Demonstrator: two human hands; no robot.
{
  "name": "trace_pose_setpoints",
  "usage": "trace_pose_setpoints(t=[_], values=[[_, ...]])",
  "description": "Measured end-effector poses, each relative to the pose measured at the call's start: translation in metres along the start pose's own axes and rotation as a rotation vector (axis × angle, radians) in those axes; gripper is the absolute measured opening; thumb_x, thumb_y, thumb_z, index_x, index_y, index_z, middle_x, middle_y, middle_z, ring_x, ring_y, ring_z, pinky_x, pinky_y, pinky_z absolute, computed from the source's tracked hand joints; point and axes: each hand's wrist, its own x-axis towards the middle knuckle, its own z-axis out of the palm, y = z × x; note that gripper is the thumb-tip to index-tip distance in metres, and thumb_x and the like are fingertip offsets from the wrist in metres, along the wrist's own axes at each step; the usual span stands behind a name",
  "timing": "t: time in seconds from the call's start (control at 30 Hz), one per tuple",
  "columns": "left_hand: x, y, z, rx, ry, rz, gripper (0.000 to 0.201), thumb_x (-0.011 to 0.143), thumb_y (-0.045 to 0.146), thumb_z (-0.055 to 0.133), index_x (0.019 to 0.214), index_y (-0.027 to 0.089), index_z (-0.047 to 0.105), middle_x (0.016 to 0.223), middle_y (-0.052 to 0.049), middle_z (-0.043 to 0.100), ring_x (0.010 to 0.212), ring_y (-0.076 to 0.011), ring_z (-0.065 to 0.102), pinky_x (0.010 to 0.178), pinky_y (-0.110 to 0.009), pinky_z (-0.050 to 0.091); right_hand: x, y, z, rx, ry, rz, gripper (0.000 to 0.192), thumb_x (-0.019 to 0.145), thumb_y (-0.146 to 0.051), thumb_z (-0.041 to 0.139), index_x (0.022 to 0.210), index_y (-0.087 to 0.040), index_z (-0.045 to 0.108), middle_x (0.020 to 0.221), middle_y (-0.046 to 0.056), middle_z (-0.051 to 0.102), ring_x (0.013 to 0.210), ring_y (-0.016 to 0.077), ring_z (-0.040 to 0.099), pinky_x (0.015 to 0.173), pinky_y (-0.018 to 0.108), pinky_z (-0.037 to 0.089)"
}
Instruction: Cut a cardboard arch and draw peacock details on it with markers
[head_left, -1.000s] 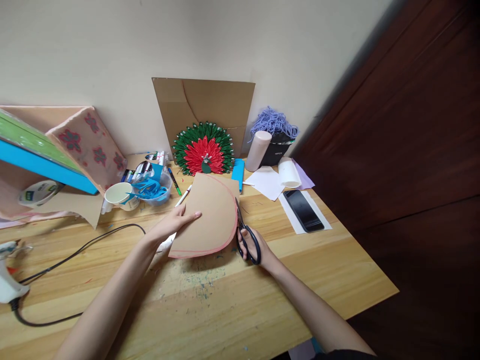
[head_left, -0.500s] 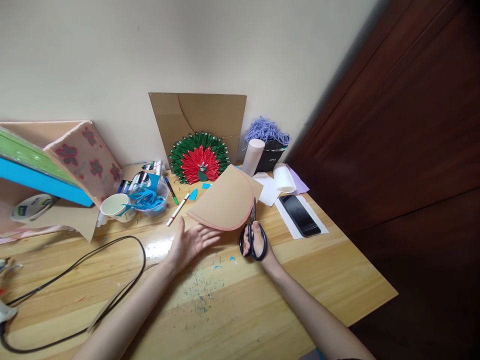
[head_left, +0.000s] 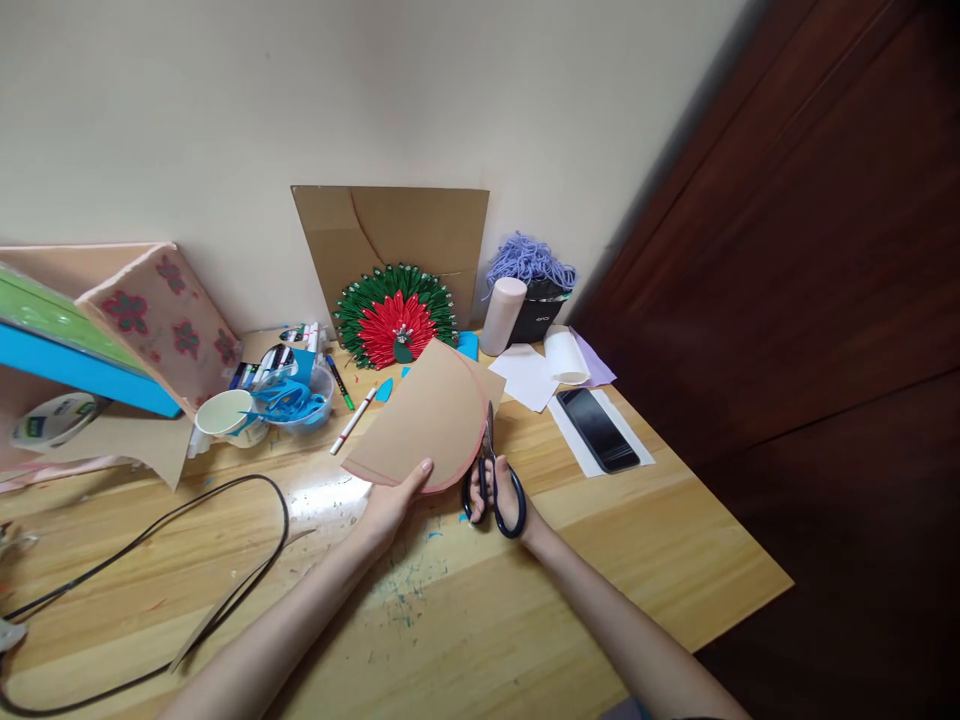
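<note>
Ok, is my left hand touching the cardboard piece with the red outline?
Touching. The head view shows the left hand holding the cardboard piece, its thumb lying over the lower edge.

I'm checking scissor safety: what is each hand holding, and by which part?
The left hand holds the cardboard by its near edge, thumb on top. The right hand holds the scissors by their handles.

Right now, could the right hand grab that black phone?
Probably not easily: the right hand is gripping the scissors, though nothing seems to stand between it and the phone.
</note>
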Motion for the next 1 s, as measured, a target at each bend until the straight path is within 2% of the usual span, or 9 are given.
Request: trace_pose_setpoints(t=[0.2, 0.3, 0.4, 0.7, 0.87, 1.0], values=[[-0.005, -0.004, 0.006, -0.035, -0.023, -0.02, 0.063, 0.075, 0.039, 0.066, 0.131, 0.02, 0.044, 0.13, -0.01, 0.054, 0.124, -0.0237, 0.046, 0.11, -0.04, 0.03, 0.002, 0.01, -0.003, -0.014, 0.052, -0.035, 0.067, 0.06, -0.086, 0.036, 0.068, -0.02, 0.043, 0.034, -0.007, 0.042, 0.026, 0.0097, 0.043, 0.03, 0.02, 0.034], [-0.003, -0.008, 0.004, -0.058, -0.02, -0.036, 0.064, 0.075, 0.039, 0.067, 0.131, 0.02, 0.043, 0.133, -0.01, 0.051, 0.123, -0.0226, 0.046, 0.11, -0.038, 0.03, 0.001, 0.012, -0.004, -0.031, 0.083, -0.05, 0.062, 0.066, -0.081, 0.039, 0.068, -0.02, 0.042, 0.034, -0.009, 0.041, 0.025, 0.008, 0.04, 0.028, 0.018, 0.031], [0.0, -0.01, 0.001, -0.074, -0.024, -0.037, 0.065, 0.075, 0.04, 0.067, 0.132, 0.022, 0.041, 0.136, -0.009, 0.048, 0.124, -0.0216, 0.045, 0.11, -0.038, 0.03, 0.001, 0.009, -0.006, -0.05, 0.073, -0.032, 0.061, 0.066, -0.081, 0.04, 0.067, -0.021, 0.041, 0.034, -0.009, 0.04, 0.024, 0.008, 0.039, 0.027, 0.017, 0.027], [0.003, 0.0, -0.006, 0.04, -0.047, 0.026, 0.065, 0.074, 0.038, 0.068, 0.13, 0.02, 0.043, 0.133, -0.01, 0.051, 0.125, -0.0235, 0.045, 0.109, -0.039, 0.031, 0.003, -0.003, -0.009, -0.038, -0.003, -0.013, 0.072, 0.06, -0.089, 0.026, 0.067, -0.02, 0.045, 0.036, -0.006, 0.045, 0.031, 0.0116, 0.049, 0.035, 0.021, 0.039], [0.002, -0.001, -0.004, 0.015, -0.054, 0.001, 0.062, 0.074, 0.039, 0.068, 0.129, 0.021, 0.045, 0.128, -0.009, 0.056, 0.122, -0.0225, 0.048, 0.108, -0.039, 0.032, 0.006, 0.001, -0.009, -0.011, 0.038, -0.016, 0.069, 0.056, -0.088, 0.034, 0.064, -0.021, 0.041, 0.032, -0.008, 0.041, 0.024, 0.0092, 0.041, 0.029, 0.019, 0.03], [0.002, -0.001, -0.004, -0.016, -0.06, -0.007, 0.061, 0.074, 0.039, 0.067, 0.128, 0.022, 0.046, 0.129, -0.009, 0.055, 0.123, -0.022, 0.046, 0.108, -0.04, 0.032, 0.006, 0.004, -0.011, -0.02, 0.065, -0.016, 0.063, 0.061, -0.084, 0.041, 0.066, -0.021, 0.04, 0.033, -0.009, 0.04, 0.023, 0.008, 0.038, 0.027, 0.017, 0.026]])
